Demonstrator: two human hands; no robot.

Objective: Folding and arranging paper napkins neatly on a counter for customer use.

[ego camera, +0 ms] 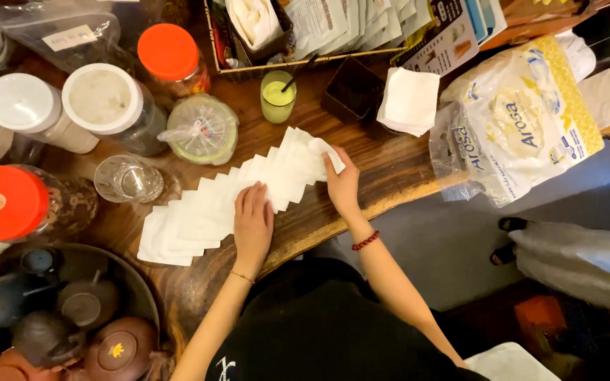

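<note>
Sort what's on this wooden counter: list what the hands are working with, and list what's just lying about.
In hand:
- row of overlapping white napkins, fanned along the counter
- left hand pressing flat on the row
- right hand with fingers pinching the end napkin

Lying about:
- stack of white napkins
- open napkin bag
- green drink
- empty glass
- red-lidded jars
- teapots

Yellow-white napkin package [524,120] right; grey sachets [347,25] top.

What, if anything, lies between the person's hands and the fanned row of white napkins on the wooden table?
Nothing visible. The left hand rests flat on the napkin row, and the right hand grips the top napkin at its far end. The empty glass stands beside the row.
</note>
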